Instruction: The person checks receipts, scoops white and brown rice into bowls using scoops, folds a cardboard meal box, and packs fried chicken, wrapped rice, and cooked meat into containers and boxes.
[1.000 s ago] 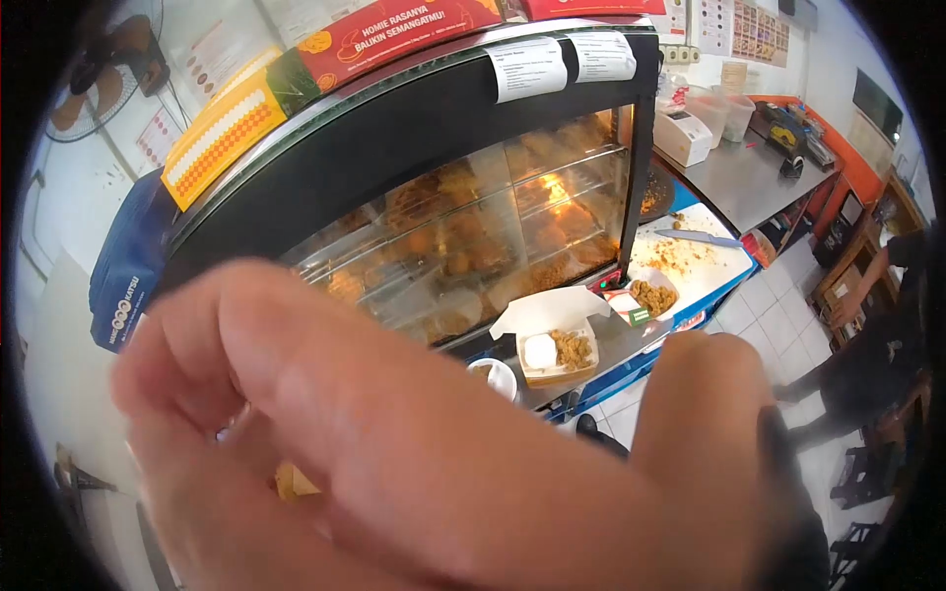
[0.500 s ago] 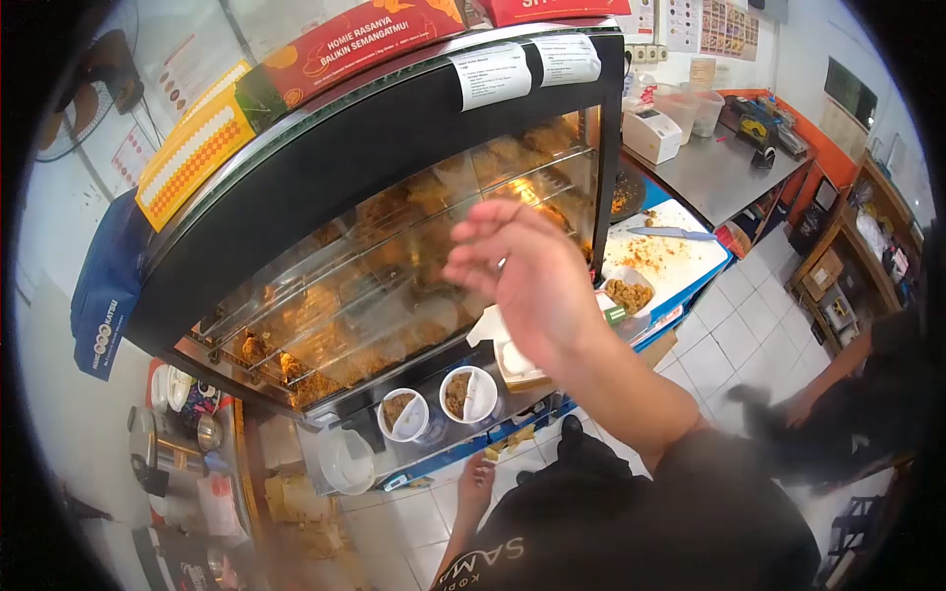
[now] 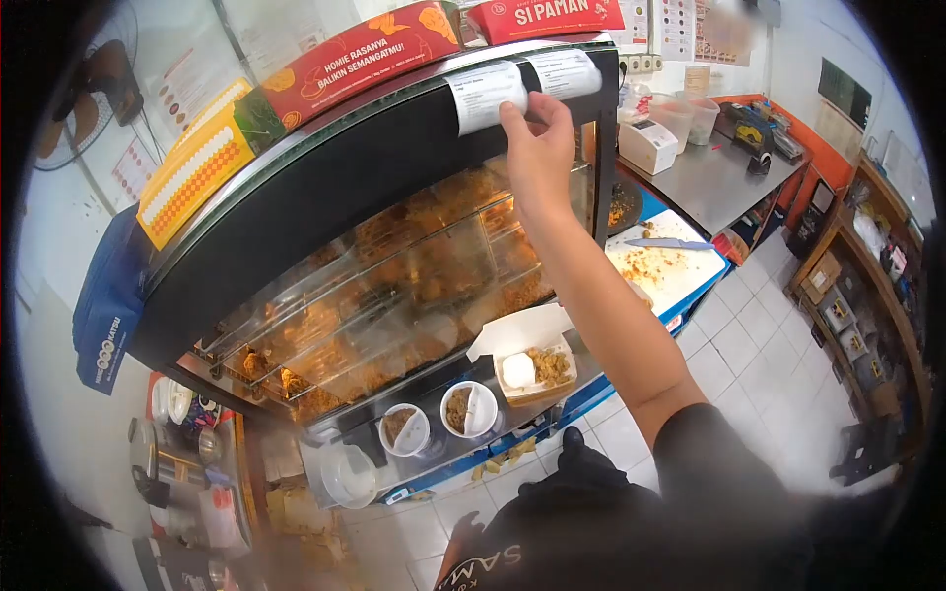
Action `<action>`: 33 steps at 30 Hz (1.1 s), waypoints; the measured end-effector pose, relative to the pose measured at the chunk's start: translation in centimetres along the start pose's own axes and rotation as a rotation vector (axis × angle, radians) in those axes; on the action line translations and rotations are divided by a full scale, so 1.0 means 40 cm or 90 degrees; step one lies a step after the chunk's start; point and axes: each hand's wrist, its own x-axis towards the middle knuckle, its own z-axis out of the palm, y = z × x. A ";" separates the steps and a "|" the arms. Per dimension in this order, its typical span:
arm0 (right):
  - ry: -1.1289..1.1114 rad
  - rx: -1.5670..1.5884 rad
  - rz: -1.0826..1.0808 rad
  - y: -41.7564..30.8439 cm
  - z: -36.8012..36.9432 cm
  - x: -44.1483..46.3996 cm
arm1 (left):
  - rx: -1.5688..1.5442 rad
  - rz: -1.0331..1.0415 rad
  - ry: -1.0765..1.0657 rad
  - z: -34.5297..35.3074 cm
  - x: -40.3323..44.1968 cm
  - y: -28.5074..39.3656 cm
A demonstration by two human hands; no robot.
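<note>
My right hand [image 3: 541, 158] is raised to the top front of a black heated display cabinet [image 3: 325, 217]. Its thumb and forefinger pinch the lower right edge of a printed paper slip [image 3: 485, 91] stuck there. Another printed slip [image 3: 567, 74] hangs just to the right, close above the fingers. Low down beside my body hangs my left hand [image 3: 465, 537], partly cut off by the dark shirt; its fingers look loosely apart, with nothing seen in them. On the ledge below the glass sits an open food box [image 3: 537, 394] with a white mound of rice and brown pieces.
Two white cups [image 3: 470, 409] with brown filling and a clear tub [image 3: 347, 475] stand along the ledge. Fried food fills the cabinet's shelves. To the right, a knife [image 3: 670, 243] lies on a crumb-covered white board [image 3: 650, 281]. A steel table [image 3: 719, 182] stands behind.
My right hand has moved up from before the glass to the paper slip and pinched it. The food box has come into full view. A co-worker at the right has left view.
</note>
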 end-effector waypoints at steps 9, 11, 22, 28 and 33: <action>-0.147 0.160 0.120 -0.006 -0.048 -0.056 | -0.048 -0.068 0.028 -0.014 -0.014 0.128; -0.225 0.168 0.194 0.000 -0.119 -0.129 | 0.013 -0.010 0.138 -0.027 0.005 0.148; -0.211 0.074 0.352 0.271 -0.527 -0.299 | -0.234 0.112 0.332 -0.200 0.028 0.408; -0.172 0.128 0.222 0.121 -0.485 -0.064 | -0.289 0.121 0.235 -0.183 0.080 0.410; -0.146 0.103 0.129 -0.006 -0.293 0.146 | -0.232 0.150 0.200 -0.200 0.110 0.449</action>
